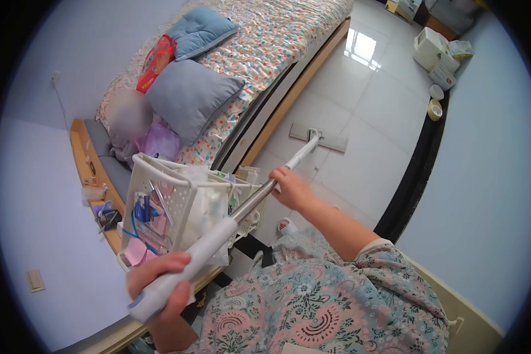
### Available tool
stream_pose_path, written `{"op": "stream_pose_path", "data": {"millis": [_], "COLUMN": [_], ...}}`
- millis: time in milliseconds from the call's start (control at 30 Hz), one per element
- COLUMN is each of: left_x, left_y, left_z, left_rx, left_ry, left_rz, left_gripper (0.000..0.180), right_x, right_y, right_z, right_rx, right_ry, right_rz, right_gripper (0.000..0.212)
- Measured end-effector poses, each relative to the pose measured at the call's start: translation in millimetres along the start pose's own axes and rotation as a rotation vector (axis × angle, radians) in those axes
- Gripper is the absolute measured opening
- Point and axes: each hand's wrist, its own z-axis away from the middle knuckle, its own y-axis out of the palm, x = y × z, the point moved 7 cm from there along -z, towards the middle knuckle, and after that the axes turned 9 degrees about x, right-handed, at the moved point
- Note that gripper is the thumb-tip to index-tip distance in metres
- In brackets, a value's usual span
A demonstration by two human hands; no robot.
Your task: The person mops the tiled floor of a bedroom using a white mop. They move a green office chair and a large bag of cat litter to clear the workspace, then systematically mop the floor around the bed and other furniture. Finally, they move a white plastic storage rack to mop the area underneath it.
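A flat mop [251,207] with a white grip and a metal pole slants from the lower left toward the upper right. My left hand [162,287] is wrapped round the thick white grip at its upper end. Farther down, my right hand [289,187] is closed round the pole. The flat rectangular mop head [331,140] rests on the pale tiled floor [371,171], beside the bed. Just left of the pole stands a white plastic storage rack [186,192] holding small pink and blue items and plastic bags.
A bed [259,44] with a dotted sheet and a wooden side edge runs along the left. Grey [189,97] and blue cushions [200,32] lie on it. White boxes [433,52], a white bowl [436,92] and a tape roll [435,111] line the right wall.
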Motion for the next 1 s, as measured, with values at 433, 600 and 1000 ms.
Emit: {"op": "stream_pose_path", "data": {"millis": [433, 600, 1000], "left_x": [-51.5, -58.5, 10.3], "left_y": [-55.0, -34.0, 68.7], "left_z": [77.5, 66.4, -5.2], "left_rx": [-0.354, 0.069, 0.11], "left_ry": [0.315, 0.342, -0.133], "left_rz": [-0.088, -0.26, 0.137], "left_gripper": [0.032, 0.029, 0.02], "right_x": [96.2, 61.6, -64.3], "right_y": [-2.4, -32.3, -28.7], "right_z": [75.8, 49.6, -31.2], "right_rx": [0.102, -0.038, 0.324], "right_ry": [-0.239, -0.233, 0.043], "right_rz": [0.093, 0.173, 0.198], "right_gripper": [0.019, 0.016, 0.022]}}
